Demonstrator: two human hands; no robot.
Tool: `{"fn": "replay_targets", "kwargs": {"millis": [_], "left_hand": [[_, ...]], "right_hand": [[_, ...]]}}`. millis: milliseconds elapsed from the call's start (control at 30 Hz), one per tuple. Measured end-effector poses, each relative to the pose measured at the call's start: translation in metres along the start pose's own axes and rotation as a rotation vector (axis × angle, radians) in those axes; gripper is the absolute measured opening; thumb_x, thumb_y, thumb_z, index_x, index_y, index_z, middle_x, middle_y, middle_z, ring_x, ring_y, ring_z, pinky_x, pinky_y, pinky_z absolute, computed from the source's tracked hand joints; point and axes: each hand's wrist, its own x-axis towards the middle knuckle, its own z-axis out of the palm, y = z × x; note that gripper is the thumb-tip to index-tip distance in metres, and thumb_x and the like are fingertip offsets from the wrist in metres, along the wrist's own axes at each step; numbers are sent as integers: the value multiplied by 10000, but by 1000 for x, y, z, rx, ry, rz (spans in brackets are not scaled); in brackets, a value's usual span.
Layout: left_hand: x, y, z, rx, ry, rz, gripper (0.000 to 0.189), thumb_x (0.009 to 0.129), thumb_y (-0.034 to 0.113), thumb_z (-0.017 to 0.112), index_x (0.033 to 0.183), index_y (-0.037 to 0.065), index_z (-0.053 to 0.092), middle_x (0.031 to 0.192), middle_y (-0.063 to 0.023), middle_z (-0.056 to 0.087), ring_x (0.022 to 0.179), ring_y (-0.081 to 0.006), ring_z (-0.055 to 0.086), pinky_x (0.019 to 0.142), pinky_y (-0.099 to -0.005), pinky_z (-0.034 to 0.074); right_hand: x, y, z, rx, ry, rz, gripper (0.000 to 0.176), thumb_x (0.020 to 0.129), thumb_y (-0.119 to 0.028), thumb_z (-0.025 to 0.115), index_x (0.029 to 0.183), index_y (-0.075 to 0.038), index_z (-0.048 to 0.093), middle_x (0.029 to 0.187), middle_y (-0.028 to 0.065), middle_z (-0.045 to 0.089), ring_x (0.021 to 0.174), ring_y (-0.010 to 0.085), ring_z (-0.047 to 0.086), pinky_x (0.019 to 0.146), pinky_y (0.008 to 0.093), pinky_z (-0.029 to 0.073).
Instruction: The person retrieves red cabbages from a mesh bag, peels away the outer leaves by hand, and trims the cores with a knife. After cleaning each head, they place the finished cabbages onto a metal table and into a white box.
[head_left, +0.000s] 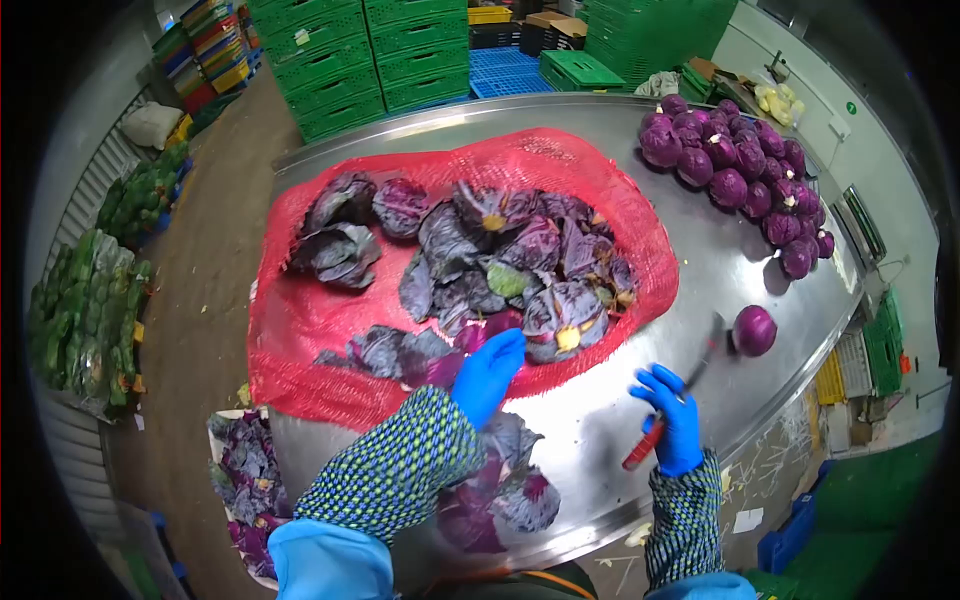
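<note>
My left hand (489, 376), in a blue glove, reaches over the near edge of a red mesh bag (285, 345). Its fingers are stretched out and lie together, with the tips right beside a red cabbage (566, 322) whose pale cut stem faces me. More leafy red cabbages (455, 240) and loose dark leaves are heaped on the bag. My right hand (672, 418), also gloved in blue, is closed around the red handle of a knife (645, 446). The dark curved blade points away, towards a single trimmed red cabbage (754, 330) on the metal table.
Trimmed red cabbages (735, 165) are piled at the table's far right. Loose leaves (500, 500) lie at the near edge, and a container of leaves (250, 470) stands at the lower left. Green crates (330, 70) are stacked behind the steel table (640, 535).
</note>
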Motion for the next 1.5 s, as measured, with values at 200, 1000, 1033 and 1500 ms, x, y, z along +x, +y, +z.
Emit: {"fn": "replay_targets", "kwargs": {"millis": [200,1000,1033,1500], "left_hand": [[81,-58,18,-365,60,-469,638,847,322,580,1379,168,263,1299,-61,420,1154,-210,451,912,-432,408],[-255,-69,-82,958,427,198,1030,503,270,872,1345,99,302,1350,-232,232,1263,-382,275,1047,-443,292],[-254,-68,-80,952,420,193,1030,503,270,872,1345,99,302,1350,-232,232,1263,-382,275,1047,-443,292],[-226,-65,-79,879,431,161,973,535,225,837,1347,70,324,1363,-217,253,1272,-357,265,1062,-427,254]], "right_hand": [[136,-22,42,-653,-257,-19,582,829,-364,626,1290,-47,466,1192,161,549,1051,190,548,856,298,455],[-119,121,105,-382,-598,-353,468,866,-69,513,1313,-79,374,986,54,537,770,199,565,632,317,493],[-125,112,101,-531,-639,-582,469,872,-87,511,1321,-91,376,990,75,550,773,236,582,656,339,503],[-132,170,139,-1140,-528,-115,257,838,-233,529,976,-32,448,749,214,600,623,382,594,556,468,468]]}}
